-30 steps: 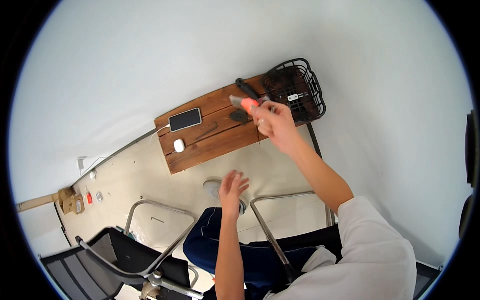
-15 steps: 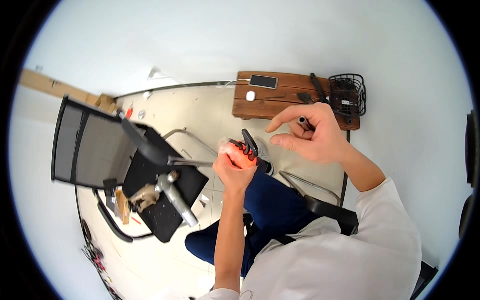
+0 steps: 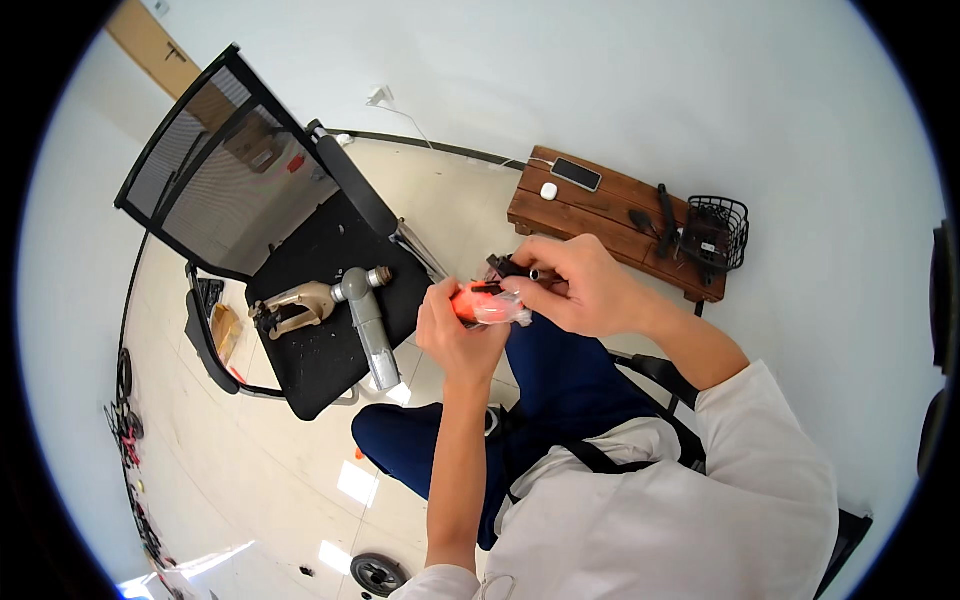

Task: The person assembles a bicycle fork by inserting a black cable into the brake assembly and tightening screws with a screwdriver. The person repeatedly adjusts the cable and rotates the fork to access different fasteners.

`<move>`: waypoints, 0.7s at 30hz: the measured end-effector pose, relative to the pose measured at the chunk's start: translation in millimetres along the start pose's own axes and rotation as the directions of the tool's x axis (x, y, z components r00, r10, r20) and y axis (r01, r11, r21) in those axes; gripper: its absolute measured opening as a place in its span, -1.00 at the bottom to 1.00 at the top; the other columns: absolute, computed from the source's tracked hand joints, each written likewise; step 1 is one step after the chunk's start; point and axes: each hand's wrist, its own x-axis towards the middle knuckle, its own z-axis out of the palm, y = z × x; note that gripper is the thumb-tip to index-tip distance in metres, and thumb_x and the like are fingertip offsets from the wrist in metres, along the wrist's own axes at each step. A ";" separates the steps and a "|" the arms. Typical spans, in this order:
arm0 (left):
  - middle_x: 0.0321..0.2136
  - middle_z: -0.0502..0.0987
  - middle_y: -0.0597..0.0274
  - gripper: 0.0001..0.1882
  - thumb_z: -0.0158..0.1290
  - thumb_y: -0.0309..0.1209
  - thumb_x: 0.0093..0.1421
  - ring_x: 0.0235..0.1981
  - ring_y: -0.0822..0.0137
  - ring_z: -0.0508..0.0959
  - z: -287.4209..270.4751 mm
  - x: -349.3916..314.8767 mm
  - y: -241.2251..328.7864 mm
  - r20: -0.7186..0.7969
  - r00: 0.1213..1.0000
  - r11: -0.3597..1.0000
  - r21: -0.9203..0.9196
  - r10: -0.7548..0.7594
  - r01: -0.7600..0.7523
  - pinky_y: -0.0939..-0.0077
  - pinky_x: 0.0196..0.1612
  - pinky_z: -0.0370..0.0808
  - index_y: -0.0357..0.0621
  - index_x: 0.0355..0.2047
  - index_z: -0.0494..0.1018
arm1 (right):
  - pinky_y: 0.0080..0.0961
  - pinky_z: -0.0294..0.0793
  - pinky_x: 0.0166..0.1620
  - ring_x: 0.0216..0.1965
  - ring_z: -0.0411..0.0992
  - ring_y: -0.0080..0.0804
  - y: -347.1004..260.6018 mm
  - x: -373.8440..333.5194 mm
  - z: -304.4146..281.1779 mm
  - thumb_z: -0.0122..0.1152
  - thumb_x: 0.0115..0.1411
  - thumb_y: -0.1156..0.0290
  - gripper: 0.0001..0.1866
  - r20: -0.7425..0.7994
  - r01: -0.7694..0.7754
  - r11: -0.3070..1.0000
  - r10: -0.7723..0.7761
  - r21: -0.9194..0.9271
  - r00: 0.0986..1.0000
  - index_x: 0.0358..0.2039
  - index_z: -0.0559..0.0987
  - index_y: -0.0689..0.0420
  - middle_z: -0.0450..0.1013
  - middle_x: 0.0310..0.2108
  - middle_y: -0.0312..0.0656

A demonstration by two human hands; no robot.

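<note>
My left hand [image 3: 462, 335] is closed round a bright orange object [image 3: 488, 306] partly wrapped in clear plastic; its kind is hard to make out. A black part [image 3: 503, 267] stands out from its far side. My right hand [image 3: 592, 290] has come up against it, thumb and fingers closed at the black part. A short dark metal tube [image 3: 537, 275] shows between those fingers, its round end toward the left. The right fingers hide much of where the pieces meet. Both hands are above my lap.
On the left, a black mesh chair [image 3: 300, 250] carries a grey metal tube piece [image 3: 368, 325] and a tan forked part [image 3: 305, 305]. Beyond my hands, a low wooden bench [image 3: 600, 225] holds a phone [image 3: 576, 174], a white case and a black wire basket [image 3: 716, 232]. A small wheel [image 3: 378, 574] lies on the floor.
My right hand has moved left to meet the orange object and closed at its black part. The orange object has turned in my left hand. The whole view has swung round.
</note>
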 end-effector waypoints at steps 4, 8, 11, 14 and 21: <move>-0.49 0.55 0.16 -0.59 0.38 -0.42 -0.15 -0.50 0.28 0.57 -20.4 -2.5 3.3 0.241 0.964 0.978 -0.147 -0.111 0.150 0.51 -0.39 0.51 -0.19 -0.31 0.43 | -0.59 0.19 -0.61 -0.73 0.22 -0.56 5.9 5.0 7.6 0.27 0.13 0.44 -0.83 0.034 0.111 0.994 -0.111 0.008 0.993 -0.39 0.49 0.26 0.34 -0.73 -0.23; -0.48 0.57 0.19 -0.65 0.33 -0.45 -0.07 -0.48 0.35 0.56 -42.2 10.2 15.1 0.516 0.856 0.903 -0.352 -0.031 0.245 0.53 -0.38 0.49 -0.19 -0.28 0.48 | -0.68 0.06 -0.61 -0.71 0.09 -0.71 6.9 7.4 4.8 0.30 0.05 0.49 -0.87 0.098 0.146 0.986 -0.154 0.082 0.983 -0.39 0.57 0.24 0.28 -0.73 -0.36; -0.45 0.59 0.23 -0.71 0.29 -0.49 0.01 -0.43 0.48 0.53 -44.4 6.9 8.0 0.567 0.824 0.868 -0.417 0.016 0.270 0.57 -0.32 0.48 -0.24 -0.25 0.48 | -0.70 0.00 -0.61 -0.71 0.05 -0.76 0.7 7.9 5.4 0.32 0.01 0.52 -0.87 0.108 0.142 0.982 -0.156 0.126 0.982 -0.39 0.62 0.22 0.25 -0.74 -0.42; -0.48 0.54 0.08 -0.67 0.23 -0.43 -0.04 -0.46 -0.02 0.55 -43.7 1.7 7.9 0.567 0.824 0.899 -0.370 0.021 0.232 0.31 -0.40 0.49 -0.16 -0.23 0.44 | -0.69 -0.04 -0.63 -0.74 0.04 -0.74 5.8 8.5 -1.5 0.34 -0.03 0.55 -0.86 0.114 0.135 0.980 -0.152 0.145 0.982 -0.39 0.65 0.20 0.22 -0.77 -0.45; -0.50 0.47 0.03 -0.68 0.23 -0.33 0.06 -0.49 -0.03 0.52 -57.7 -3.4 9.6 0.569 0.817 0.957 -0.277 0.095 0.082 0.31 -0.42 0.46 -0.22 -0.27 0.39 | -0.64 -0.01 -0.60 -0.70 0.05 -0.71 17.0 -0.5 -12.6 0.36 0.06 0.53 -0.87 0.241 0.147 0.962 -0.203 0.232 0.949 -0.33 0.64 0.21 0.23 -0.70 -0.44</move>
